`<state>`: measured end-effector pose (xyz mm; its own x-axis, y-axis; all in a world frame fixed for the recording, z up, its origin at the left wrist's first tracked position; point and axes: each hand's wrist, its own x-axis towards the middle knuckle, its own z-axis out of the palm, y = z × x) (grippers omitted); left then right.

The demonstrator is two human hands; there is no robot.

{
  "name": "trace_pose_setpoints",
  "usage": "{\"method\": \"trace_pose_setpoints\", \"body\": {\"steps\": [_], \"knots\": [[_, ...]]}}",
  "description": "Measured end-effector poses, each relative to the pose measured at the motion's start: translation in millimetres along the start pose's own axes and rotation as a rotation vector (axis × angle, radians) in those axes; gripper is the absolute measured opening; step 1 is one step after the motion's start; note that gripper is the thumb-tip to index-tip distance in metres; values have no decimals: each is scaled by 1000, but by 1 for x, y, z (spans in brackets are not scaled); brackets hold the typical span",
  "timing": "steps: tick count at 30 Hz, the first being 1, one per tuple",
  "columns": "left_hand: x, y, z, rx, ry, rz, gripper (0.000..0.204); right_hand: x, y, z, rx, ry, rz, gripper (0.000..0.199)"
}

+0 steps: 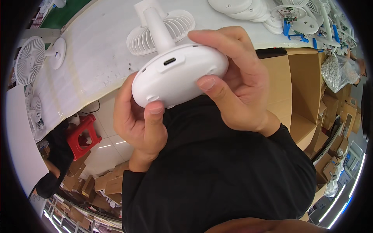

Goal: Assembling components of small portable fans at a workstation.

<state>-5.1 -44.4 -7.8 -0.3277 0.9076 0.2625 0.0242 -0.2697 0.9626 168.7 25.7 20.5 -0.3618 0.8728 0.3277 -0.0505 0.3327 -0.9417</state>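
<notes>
- Carefully, my left hand (136, 128) has its fingers clamped on the round base (176, 79) of the white fan (156, 29).
- My right hand (245, 83) clamps the other side.
- The fan is before me, its head over the white table (95, 50).

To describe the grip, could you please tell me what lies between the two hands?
In the head view, the fan's white base lies between the left hand and right hand, held by both.

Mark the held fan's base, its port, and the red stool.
fan base (180, 80), head view: white shell facing camera
port (169, 61), head view: dark slot
red stool (75, 135), head view: left part of frame
</notes>
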Motion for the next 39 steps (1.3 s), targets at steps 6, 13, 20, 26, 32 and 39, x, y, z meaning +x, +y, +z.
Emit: {"method": "trace_pose_setpoints", "body": {"steps": [6,13,20,26,32,39], "knots": [[-5,5,-6,95,-103,12,44,12,-13,1,-154,-127,-50,36],[5,9,-14,318,-216,191,37,15,-5,-10,-31,-180,-185,31],[7,14,-5,282,-134,320,34,21,-12,-17,-163,-153,-581,31],[13,24,40,-804,223,-383,39,12,14,6,-103,-44,-773,38],[51,-2,28,-758,109,25,43,-21,2,23,86,14,-313,39],[36,19,28,-292,-65,456,41,-23,-9,11,326,-371,201,66]]}}
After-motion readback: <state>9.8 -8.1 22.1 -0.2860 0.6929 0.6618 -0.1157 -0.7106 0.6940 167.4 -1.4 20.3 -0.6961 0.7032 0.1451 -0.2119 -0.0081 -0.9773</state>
